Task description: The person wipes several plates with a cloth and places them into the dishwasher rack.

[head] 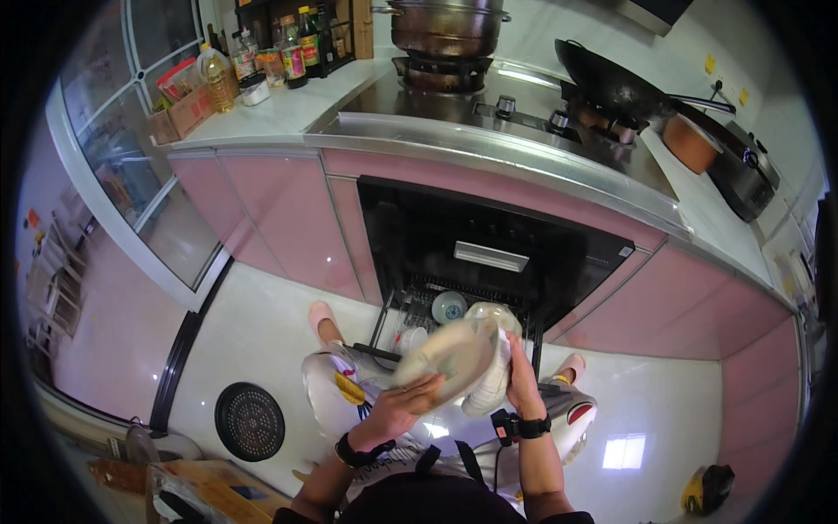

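My left hand (406, 406) grips the near left edge of a pale oval plate (452, 360), blurred and tilted, with faint green marks. On the plate's right side, my right hand (522, 380) holds a white cloth (491, 388) against it. Beyond the plate is a pulled-out wire rack drawer below a black built-in appliance (419, 216). A light blue patterned bowl (449, 307) and a white bowl with red marks (411, 341) sit in the rack. Another pale dish (495, 314) shows behind the plate, partly hidden.
Above the pink cabinets (281, 216), a gas stove (524, 98) carries a steel steamer pot (446, 29) and a black wok (609, 78). Bottles and a cardboard box (183, 114) stand on the left counter. A round black perforated tray (249, 421) lies on the floor at left.
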